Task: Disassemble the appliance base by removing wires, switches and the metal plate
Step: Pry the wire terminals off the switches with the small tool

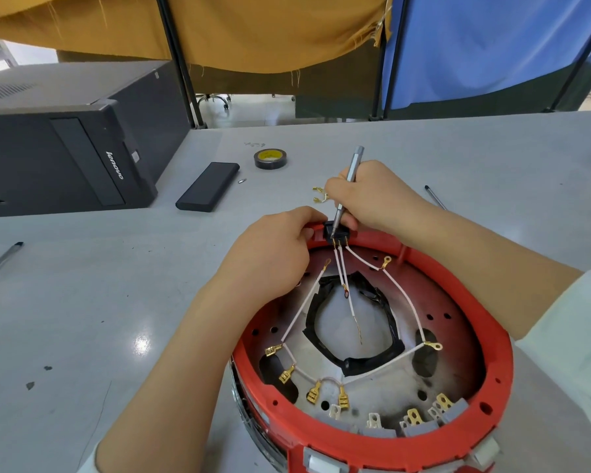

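The round red appliance base [492,339] lies open side up on the grey table, near me. White wires [301,314] with brass terminals fan out inside it from a small black switch block [336,232] at the far rim. My left hand [273,254] grips the far rim beside that block. My right hand [372,192] holds a slim silver screwdriver [350,179], tip down on the block. A grey metal plate [382,384] with a black-taped central hole shows in the base. Grey switches [420,425] sit along the near rim.
A black Lenovo computer case [65,148] lies at the left. A black bit case [207,186], a roll of black tape [271,158], a loose bit [241,181] and loose brass terminals [318,194] lie beyond the base. Pens [0,262] [435,197] rest on either side.
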`<state>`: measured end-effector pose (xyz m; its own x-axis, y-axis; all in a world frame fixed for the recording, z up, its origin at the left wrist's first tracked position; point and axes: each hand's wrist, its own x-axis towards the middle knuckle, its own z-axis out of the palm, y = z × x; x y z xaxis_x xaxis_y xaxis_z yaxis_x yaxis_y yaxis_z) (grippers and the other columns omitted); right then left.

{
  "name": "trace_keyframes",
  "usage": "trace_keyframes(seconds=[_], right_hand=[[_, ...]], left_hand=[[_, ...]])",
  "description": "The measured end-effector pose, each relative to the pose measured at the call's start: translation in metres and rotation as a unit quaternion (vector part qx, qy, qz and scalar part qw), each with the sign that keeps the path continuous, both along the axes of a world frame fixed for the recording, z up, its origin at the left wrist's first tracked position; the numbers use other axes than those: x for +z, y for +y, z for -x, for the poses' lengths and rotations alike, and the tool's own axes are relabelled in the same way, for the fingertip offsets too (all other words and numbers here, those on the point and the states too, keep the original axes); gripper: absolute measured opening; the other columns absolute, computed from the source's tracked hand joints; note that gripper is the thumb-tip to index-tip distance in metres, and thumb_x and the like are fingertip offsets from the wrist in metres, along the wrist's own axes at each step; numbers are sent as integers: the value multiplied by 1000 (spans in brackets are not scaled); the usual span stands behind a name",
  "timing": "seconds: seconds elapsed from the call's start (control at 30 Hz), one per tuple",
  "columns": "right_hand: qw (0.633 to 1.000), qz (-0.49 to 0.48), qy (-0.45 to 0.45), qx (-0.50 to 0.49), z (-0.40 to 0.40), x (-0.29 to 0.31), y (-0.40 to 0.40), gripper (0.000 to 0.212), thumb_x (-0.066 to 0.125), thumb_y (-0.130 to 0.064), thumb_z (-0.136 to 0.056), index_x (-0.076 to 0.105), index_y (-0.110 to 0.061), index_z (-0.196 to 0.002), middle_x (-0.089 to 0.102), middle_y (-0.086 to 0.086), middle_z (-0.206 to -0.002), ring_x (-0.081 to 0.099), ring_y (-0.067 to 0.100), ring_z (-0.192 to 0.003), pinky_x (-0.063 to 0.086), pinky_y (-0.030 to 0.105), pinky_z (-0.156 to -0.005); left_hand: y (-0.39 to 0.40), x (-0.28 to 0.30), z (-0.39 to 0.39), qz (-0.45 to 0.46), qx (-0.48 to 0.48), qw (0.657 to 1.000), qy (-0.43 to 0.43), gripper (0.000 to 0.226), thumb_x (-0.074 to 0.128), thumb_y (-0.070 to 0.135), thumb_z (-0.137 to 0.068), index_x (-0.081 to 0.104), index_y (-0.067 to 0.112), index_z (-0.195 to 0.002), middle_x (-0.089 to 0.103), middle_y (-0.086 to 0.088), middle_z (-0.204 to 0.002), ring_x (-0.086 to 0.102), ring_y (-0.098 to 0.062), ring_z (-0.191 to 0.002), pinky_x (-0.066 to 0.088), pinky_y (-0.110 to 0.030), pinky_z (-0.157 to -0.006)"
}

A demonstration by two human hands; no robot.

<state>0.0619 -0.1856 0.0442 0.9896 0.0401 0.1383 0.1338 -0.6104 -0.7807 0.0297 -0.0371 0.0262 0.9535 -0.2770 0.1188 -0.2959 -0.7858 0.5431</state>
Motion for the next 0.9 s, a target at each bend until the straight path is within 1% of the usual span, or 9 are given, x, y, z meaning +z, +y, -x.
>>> trace_keyframes(seconds=[0.07,0.13,0.27,0.4,0.5,0.6,0.67,0.8,0.9], right_hand=[[996,-36,-76,-11,6,-7,-2,36,47,-16,-87,37,-15,-52,42,-4,-32,43,9,-33,38,21,-44],[989,-49,-136,-24,8,-11,-2,39,48,-18,-90,34,-15,-53,41,-3,-36,43,9,-36,38,24,-44],[984,-36,-172,-17,7,-12,0,42,48,-19,-93,30,-17,-55,37,1,-49,42,19,-48,37,32,-51],[987,-23,-157,-8,5,-12,2,42,47,-20,-94,30,-17,-55,35,1,-51,41,21,-49,37,33,-52],[994,-20,-103,-17,0,-8,2,39,47,-18,-90,32,-15,-55,38,5,-49,44,24,-48,42,37,-54],[999,10,-44,-17,-5,-3,4,31,47,-15,-85,39,-11,-56,40,5,-43,41,23,-45,37,32,-53],[999,27,-16,-14,-7,-1,6,26,48,-17,-85,45,-8,-60,43,7,-43,41,22,-45,35,30,-54],[1000,19,-14,-17,-6,-2,5,26,48,-16,-85,46,-6,-61,41,7,-44,38,20,-43,33,29,-53],[999,-13,-30,-21,-4,-3,3,32,47,-13,-84,37,-10,-54,38,7,-44,38,20,-42,32,29,-53]], left_hand=[[0,-1,0,0,0,1000,-2,35,38,17,-97,55,36,-122,61,5,-117,53,-17,-105,39,-27,-80],[0,-1,-1,1,1,1000,-4,34,39,18,-97,55,36,-121,62,5,-115,53,-17,-103,36,-26,-78],[0,0,-1,-1,1,1000,-4,35,38,18,-97,54,37,-122,62,5,-114,53,-17,-101,36,-26,-76],[0,-1,0,-3,0,1000,-5,35,37,18,-98,53,36,-123,62,5,-116,53,-17,-105,38,-27,-79],[0,0,0,-4,-1,1000,-5,36,38,17,-97,53,35,-124,62,4,-117,54,-17,-105,39,-28,-81],[-1,0,1,-5,-1,1000,-4,36,37,17,-97,53,36,-124,61,4,-117,53,-18,-105,40,-29,-82],[0,0,1,-3,-1,1000,-4,36,37,16,-97,54,35,-123,62,3,-116,54,-18,-104,41,-29,-81],[-1,1,2,-4,-3,1000,-1,36,37,16,-97,54,36,-122,63,3,-113,54,-18,-100,42,-31,-81],[-1,1,2,-2,-1,1000,2,36,37,16,-97,54,37,-122,63,5,-113,55,-16,-98,43,-31,-83]])
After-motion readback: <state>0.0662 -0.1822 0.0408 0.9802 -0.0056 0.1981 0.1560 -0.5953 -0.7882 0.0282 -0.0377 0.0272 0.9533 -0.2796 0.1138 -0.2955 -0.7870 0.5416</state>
